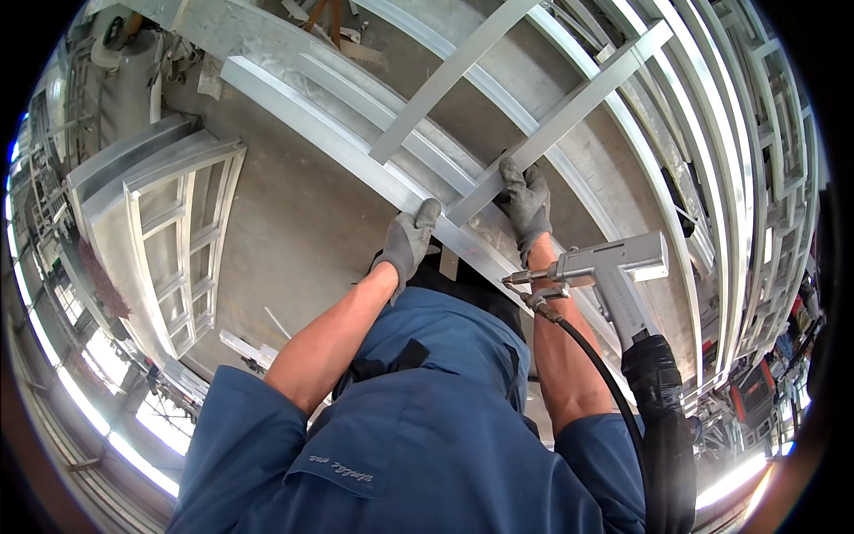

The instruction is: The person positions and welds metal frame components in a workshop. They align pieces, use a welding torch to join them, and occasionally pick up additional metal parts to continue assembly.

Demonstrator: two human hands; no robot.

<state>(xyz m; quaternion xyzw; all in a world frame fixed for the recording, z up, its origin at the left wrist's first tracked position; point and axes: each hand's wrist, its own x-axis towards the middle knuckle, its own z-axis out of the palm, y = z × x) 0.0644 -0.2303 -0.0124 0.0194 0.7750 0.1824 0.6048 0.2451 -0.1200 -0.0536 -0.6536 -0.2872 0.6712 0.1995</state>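
My left hand [411, 238], in a grey work glove, grips the near edge of a long silvery metal bar [320, 133], its thumb lying along the top. Farther right, my gloved right hand [526, 198] is closed round a flat metal crosspiece [578, 111] close to where it meets that bar. A second crosspiece [445, 89] runs roughly parallel to it on the left. Over my right forearm shows a grey pistol-shaped tool [614, 267] with a slim metal nozzle, a black hose [592, 356] and a black-wrapped grip. Neither hand touches this tool. My fingers' undersides are hidden.
On the left stands a metal frame [182, 245] with ladder-like rungs, on the grey floor [289, 214]. Long curved-looking metal rails [712, 107] and stacked frames [783, 151] fill the right side. Scraps and wooden pieces [334, 22] lie beyond the bars.
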